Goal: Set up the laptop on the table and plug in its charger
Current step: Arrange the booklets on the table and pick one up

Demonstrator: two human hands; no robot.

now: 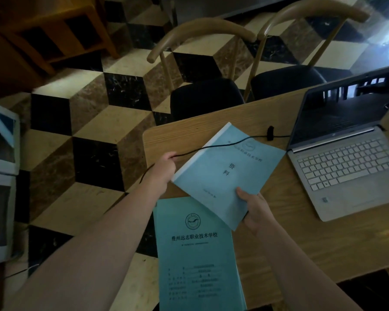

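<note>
Both bare forearms extend up-frame. Left hand (163, 168), centre frame, pinches a cable (211, 147). Right hand (255, 208), lower centre-right, grips a booklet (227, 173) corner.

left grip (164, 167): bare, no glove | right grip (255, 208): bare | forearms: unsleeved, no watch

Laptop (346, 140): screen's right part cut by frame edge. Lower blue booklet (195, 254): bottom cut off, small print lines unreadable. Charger cable (222, 145): end beyond left hand (164, 167) lost against dark floor. 2 white panels (0, 176) cropped at left edge.
</note>
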